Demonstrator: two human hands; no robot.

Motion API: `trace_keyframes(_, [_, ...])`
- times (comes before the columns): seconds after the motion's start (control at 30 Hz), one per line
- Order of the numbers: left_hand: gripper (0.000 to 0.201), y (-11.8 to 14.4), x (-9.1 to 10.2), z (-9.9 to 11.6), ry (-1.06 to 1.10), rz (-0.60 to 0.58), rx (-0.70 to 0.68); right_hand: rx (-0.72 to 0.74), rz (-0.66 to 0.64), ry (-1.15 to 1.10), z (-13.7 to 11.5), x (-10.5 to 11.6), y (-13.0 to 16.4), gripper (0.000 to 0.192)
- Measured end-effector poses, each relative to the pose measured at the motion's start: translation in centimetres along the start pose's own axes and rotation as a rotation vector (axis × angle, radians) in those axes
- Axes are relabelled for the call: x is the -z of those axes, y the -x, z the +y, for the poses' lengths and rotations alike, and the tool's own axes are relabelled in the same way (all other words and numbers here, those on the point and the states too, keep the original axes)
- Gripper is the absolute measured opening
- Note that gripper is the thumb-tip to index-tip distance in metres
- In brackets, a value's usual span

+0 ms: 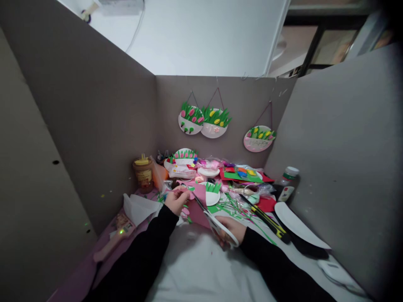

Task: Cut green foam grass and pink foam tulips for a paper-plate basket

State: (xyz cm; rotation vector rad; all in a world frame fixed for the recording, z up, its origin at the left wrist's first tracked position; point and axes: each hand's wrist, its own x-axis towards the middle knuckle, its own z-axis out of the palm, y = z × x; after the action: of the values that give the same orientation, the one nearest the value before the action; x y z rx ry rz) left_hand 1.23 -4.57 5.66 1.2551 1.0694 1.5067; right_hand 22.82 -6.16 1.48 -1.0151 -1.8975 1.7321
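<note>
The left hand (176,200) pinches the upper edge of a pink sheet of craft foam (197,204), fingers (182,192) closed narrowly on it. The right hand (231,230) has its fingers through the white handles of a pair of scissors (217,222), whose blades lie along the sheet, pointing toward the left hand. Both arms wear black sleeves (147,251) and rest over white cloth at the near edge of the counter (195,268).

Just past the sheet lies a small white paper plate with green foam grass (212,193), with green foam strips (234,207) scattered beside it. Toward the right edge sit a yellow-and-black utility knife (267,220), a large white paper plate (296,226) and a dark bottle with a white cap (288,184). At the far left corner stands a brown jar with a yellow lid (143,174); along the left edge lies a pink glue gun with a green light (115,241). The far edge is crowded with coloured foam scraps (242,173).

Grey cardboard panels (94,126) wall the counter on three sides. Three paper-plate tulip baskets (204,121) hang on the back panel. Above it shows a white wall (204,33).
</note>
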Motion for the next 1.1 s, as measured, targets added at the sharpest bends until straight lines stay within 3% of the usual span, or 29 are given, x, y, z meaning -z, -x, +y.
trace_keyframes(0.2, [0.012, -0.1, 0.0, 0.1, 0.008, -0.029, 0.041, 0.008, -0.007, 0.024, -0.1, -0.1, 0.0, 0.026])
trace_keyframes(0.4, [0.011, 0.0, 0.1, 0.2, -0.024, -0.045, -0.005, -0.003, 0.004, 0.026, -0.1, -0.1, 0.1, 0.025])
trace_keyframes(0.8, [0.013, 0.0, 0.1, 0.0, -0.032, -0.034, -0.017, 0.020, -0.013, 0.015, 1.9, 0.8, -0.6, 0.025])
trace_keyframes(1.1, [0.018, -0.1, 0.3, -0.1, -0.150, -0.022, 0.006, 0.038, 0.009, 0.114, 1.0, 1.0, -0.4, 0.021])
